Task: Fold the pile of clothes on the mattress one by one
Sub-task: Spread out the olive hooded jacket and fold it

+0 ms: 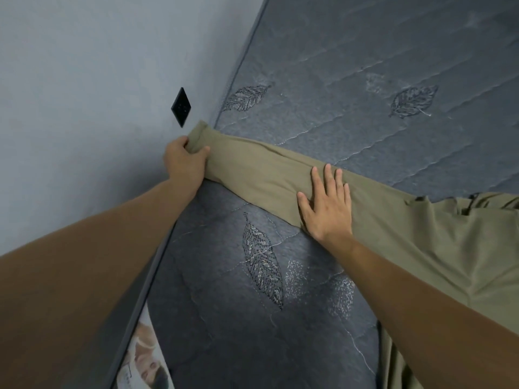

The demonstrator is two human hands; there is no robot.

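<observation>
Garment [280, 175], olive, lies stretched across the mattress [379, 80], its sleeve reaching the mattress edge by the wall [70, 80]. I see my left hand [184, 161] gripping the cuff there, fingers curled round it; my right hand [327, 204] presses flat mid-sleeve, fingers straight and slightly spread.

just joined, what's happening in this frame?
A person is working on an olive-green garment spread across a grey quilted mattress. The left hand grips the end of a long sleeve or leg, pulled out toward the mattress edge by the wall. The right hand lies flat on the same strip, fingers straight, pressing it down. It is stretched out, not yet folded. No pile of other clothes is in view.
</observation>
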